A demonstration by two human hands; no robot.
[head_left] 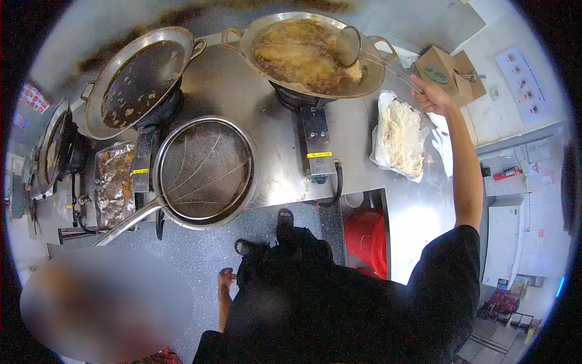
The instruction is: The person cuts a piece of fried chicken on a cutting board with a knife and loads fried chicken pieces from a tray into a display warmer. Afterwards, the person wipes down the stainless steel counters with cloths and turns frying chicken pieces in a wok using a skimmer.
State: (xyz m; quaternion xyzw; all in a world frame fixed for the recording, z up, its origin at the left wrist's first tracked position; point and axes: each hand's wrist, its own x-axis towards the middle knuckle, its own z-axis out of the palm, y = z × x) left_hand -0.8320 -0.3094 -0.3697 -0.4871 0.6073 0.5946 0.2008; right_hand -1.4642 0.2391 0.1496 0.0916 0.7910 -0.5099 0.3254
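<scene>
My right hand (431, 95) is closed around the handle of a wire skimmer (347, 47). The skimmer's round mesh head is tilted at the right side of a large two-handled wok (371, 85), in oil that bubbles and foams. Pale golden pieces of frying food (351, 71) show beside the mesh. Low at my side hangs my left hand (226, 279), near my dark clothing and away from the counter. Its fingers look bent, but it is too small and partly hidden to tell whether it holds anything.
A second wok (130, 115) of dark oil stands left. The large mesh strainer (206, 167) rests over a pan at the counter edge. Flour-like powder fills a plastic-lined tray (400, 139). Also around are a cardboard box (436, 68), a foil-lined tray (116, 200) and a red bucket (365, 239).
</scene>
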